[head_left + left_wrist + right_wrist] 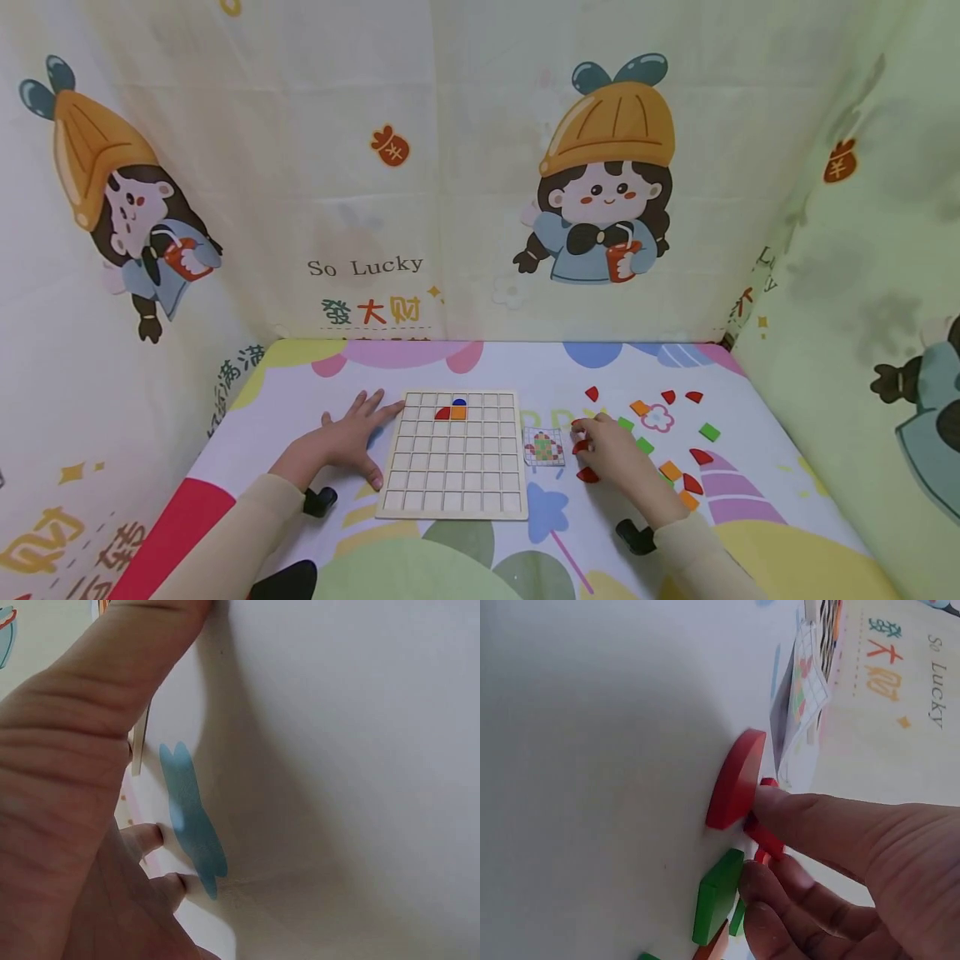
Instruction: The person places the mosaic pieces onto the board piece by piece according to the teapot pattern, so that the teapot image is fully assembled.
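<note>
A pale wooden grid board (450, 477) lies flat on the table. Near its top sit an orange square (458, 413), a red quarter-round piece (442, 414) and a blue rounded piece (460, 403). My left hand (345, 442) is spread along the board's left edge, thumb and a fingertip touching it. To the right of the board, my right hand (611, 450) pinches a red quarter-round piece (765, 838) between thumb and fingers. Close by lie another red piece (739, 780) and a green square (718, 896). A small pattern card (543, 447) lies between board and right hand.
Several loose pieces are scattered at the right, among them a green square (709, 432), an orange square (671, 471) and a red piece (694, 397). A printed cloth (480, 208) hangs behind the table and down both sides.
</note>
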### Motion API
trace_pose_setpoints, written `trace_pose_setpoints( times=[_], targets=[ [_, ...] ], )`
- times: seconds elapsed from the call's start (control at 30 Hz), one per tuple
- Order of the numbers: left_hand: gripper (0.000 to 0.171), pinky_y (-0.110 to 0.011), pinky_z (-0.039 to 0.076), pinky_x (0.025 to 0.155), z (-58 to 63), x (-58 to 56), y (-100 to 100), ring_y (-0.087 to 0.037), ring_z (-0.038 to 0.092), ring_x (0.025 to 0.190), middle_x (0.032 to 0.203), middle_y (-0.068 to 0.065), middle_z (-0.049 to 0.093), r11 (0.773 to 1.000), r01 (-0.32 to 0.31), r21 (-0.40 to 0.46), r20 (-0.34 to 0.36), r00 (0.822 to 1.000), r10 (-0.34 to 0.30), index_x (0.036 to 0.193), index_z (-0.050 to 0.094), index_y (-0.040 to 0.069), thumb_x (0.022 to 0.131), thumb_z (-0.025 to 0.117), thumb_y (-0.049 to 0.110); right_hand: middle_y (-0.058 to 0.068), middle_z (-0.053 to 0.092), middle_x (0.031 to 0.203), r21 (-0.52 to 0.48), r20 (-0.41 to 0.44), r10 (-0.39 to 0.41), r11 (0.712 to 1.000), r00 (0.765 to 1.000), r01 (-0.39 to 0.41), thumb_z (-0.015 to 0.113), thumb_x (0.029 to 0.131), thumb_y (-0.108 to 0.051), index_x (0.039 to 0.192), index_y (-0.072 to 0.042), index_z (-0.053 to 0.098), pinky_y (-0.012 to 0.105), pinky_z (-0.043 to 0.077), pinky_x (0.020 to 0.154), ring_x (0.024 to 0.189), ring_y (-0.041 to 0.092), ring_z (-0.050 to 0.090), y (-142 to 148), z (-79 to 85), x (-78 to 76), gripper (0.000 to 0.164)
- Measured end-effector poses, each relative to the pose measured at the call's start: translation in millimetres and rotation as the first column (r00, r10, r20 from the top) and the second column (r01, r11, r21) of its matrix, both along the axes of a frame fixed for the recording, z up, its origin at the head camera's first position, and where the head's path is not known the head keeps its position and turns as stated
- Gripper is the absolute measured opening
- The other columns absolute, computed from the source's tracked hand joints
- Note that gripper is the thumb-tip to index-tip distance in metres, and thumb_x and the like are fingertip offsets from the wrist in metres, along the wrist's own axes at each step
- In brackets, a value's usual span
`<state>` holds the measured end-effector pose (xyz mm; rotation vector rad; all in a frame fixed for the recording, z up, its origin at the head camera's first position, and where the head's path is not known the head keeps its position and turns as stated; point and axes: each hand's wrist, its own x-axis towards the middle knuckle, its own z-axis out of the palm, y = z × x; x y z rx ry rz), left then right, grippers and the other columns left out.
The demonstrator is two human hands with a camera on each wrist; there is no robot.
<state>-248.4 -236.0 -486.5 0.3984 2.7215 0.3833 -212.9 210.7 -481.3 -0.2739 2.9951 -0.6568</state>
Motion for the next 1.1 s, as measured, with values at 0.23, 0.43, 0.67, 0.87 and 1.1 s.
trace_pose_setpoints(
  times=[0.23,0.43,0.67,0.87,1.1],
  targets=[
    [0.138,-0.094,0.004,0.099,-0.5,0.4,0,-0.05,-0.002,0.158,0.174,-0.018,0.007,1.0,0.001,0.002,-0.005,1.0,-0.001,0.164,0.026,0.033,0.048,0.095,0.065,0.0,0.067,0.086,-0.086,0.008,-0.034,0.996,0.999,0.034,0.078,0.091,-0.008,0.092,-0.012,0.071,0.03,0.051,0.064,0.073,0.016,0.055,3,9.5,-2.4,0.008],
    [0.138,-0.094,0.004,0.099,0.0,1.1,-1,-0.049,-0.002,0.158,0.174,-0.018,0.007,1.0,0.001,0.001,-0.005,1.0,-0.001,0.164,0.026,0.034,0.048,0.095,0.064,0.0,0.072,0.086,-0.156,-0.024,-0.041,0.987,0.999,0.037,0.077,0.093,-0.011,0.096,-0.012,0.072,0.029,0.054,0.064,0.074,0.015,0.061,-5,20.6,-5.6,0.006],
    [0.139,-0.094,0.004,0.1,-0.9,0.4,-1,-0.049,-0.002,0.158,0.174,-0.018,0.007,1.0,0.003,0.004,-0.008,1.0,-0.003,0.164,0.027,0.033,0.048,0.094,0.066,-0.004,0.071,0.085,-0.215,-0.032,-0.031,0.976,0.999,0.023,0.074,0.095,-0.018,0.097,-0.012,0.072,0.033,0.058,0.074,0.078,0.013,0.063,-23,20.0,-12.8,0.006],
    [0.138,-0.094,0.003,0.1,0.0,0.6,-1,-0.049,-0.002,0.158,0.174,-0.018,0.007,1.0,0.002,0.005,-0.001,1.0,-0.002,0.164,0.027,0.033,0.048,0.094,0.066,-0.007,0.071,0.088,-0.279,0.006,-0.026,0.96,1.0,0.027,0.077,0.094,-0.02,0.097,-0.015,0.074,0.029,0.055,0.071,0.079,0.013,0.062,-45,20.1,-19.6,0.007],
    [0.138,-0.093,0.002,0.1,-0.2,-0.3,0,-0.049,-0.003,0.158,0.174,-0.017,0.006,1.0,-0.006,0.002,0.007,1.0,0.006,0.164,0.026,0.035,0.048,0.095,0.066,-0.005,0.072,0.091,-0.331,0.011,0.008,0.944,1.0,-0.004,0.079,0.092,-0.02,0.098,-0.016,0.076,0.028,0.053,0.065,0.075,0.013,0.061,-72,22.8,-27.8,0.008]
  ],
)
